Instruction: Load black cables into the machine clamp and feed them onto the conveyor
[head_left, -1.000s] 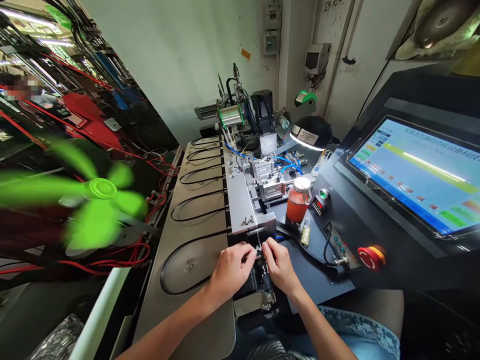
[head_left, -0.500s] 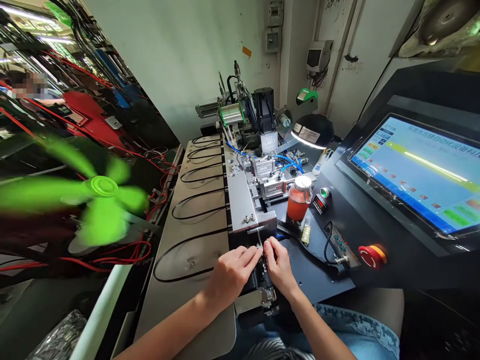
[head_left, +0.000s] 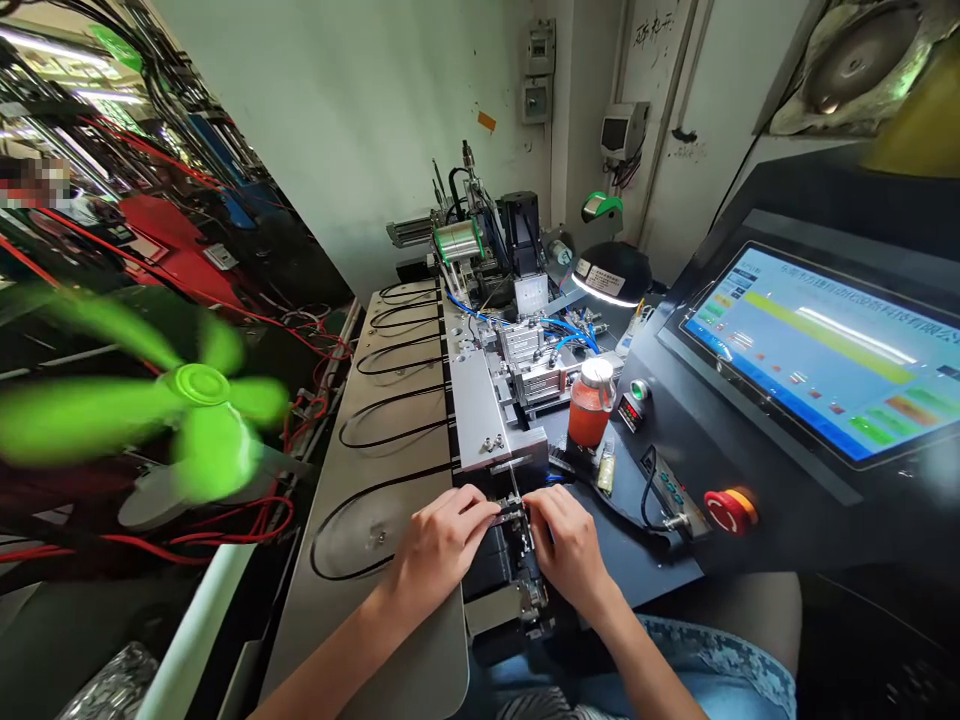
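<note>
My left hand point(head_left: 448, 538) rests at the near end of the machine's feed track, thumb and fingertips pinched together beside a small metal fixture point(head_left: 516, 512). Whatever lies in that pinch is too small to make out. On the fixture's other side is my right hand point(head_left: 567, 540), with curled fingers touching it; its thumb is mostly hidden. Close beyond both hands stands a silver metal block point(head_left: 517, 455) at the end of a long cover plate point(head_left: 477, 405). A looped black cable point(head_left: 313, 545) lies on the beige side plate point(head_left: 420, 650), left of my left hand.
More black cable loops point(head_left: 341, 432) line the side plate. To the right stand a red jar with a white lid point(head_left: 589, 405), a small bottle point(head_left: 606, 470), an emergency stop button point(head_left: 729, 510) and a touchscreen point(head_left: 817, 350). A green fan point(head_left: 202, 385) spins at left.
My hands have moved apart: the left has shifted a little left, and the right has turned over the fixture's right side. More of the fixture shows between them. The view has shifted slightly.
</note>
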